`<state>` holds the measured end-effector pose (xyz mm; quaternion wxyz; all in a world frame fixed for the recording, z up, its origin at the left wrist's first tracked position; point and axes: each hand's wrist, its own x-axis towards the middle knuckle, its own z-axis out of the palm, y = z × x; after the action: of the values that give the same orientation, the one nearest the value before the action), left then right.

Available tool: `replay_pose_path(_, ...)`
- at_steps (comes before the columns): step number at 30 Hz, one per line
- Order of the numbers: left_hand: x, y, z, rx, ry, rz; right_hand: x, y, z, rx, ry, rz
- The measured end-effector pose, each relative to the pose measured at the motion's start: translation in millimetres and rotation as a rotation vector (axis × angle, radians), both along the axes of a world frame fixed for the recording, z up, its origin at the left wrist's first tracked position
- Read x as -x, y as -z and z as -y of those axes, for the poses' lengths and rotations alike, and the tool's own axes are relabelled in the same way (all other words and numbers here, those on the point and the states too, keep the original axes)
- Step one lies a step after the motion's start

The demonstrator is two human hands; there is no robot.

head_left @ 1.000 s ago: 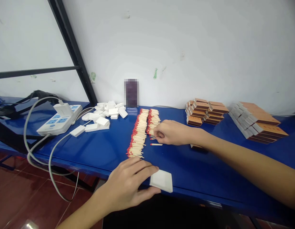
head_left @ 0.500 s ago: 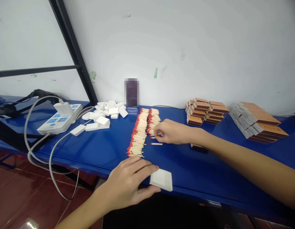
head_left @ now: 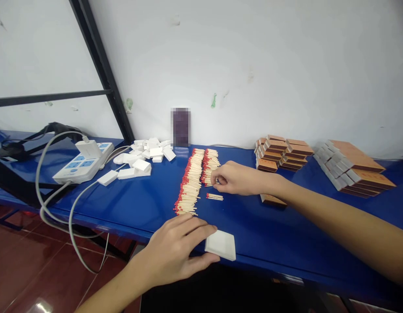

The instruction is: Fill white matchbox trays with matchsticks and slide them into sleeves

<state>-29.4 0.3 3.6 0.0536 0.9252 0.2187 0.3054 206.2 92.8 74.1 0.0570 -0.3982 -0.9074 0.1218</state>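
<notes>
At the front edge of the table, my left hand grips the left end of a white matchbox tray between thumb and fingers. The tray's inside faces up with nothing in it. Two long rows of red-tipped matches lie beyond it: a left row and a shorter right row. My right hand is pinched at the near end of the shorter row. Its fingertips are partly hidden, so what they hold is unclear. Just below them a few loose matches lie side by side.
White trays are heaped at left, beside a power strip with cables. Brown matchbox sleeves are stacked at right, with filled-looking matchboxes farther right. One box lies under my right forearm. A pixelated dark object leans on the wall.
The single loose match below my right hand is now a small group lying side by side. My right hand has shifted slightly up; my left hand and the tray stay in place.
</notes>
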Motion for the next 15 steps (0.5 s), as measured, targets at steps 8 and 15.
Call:
replay_pose_path(8, -0.3, 0.1, -0.9, -0.005, 0.001, -0.001, 2.4, 8.3, -3.5, -0.113, 0.059, 0.102)
replay_pose_path(15, 0.0, 0.7, -0.2, -0.015, -0.001, 0.001, 3.6, 6.7, -2.7, -0.144, 0.099, 0.101)
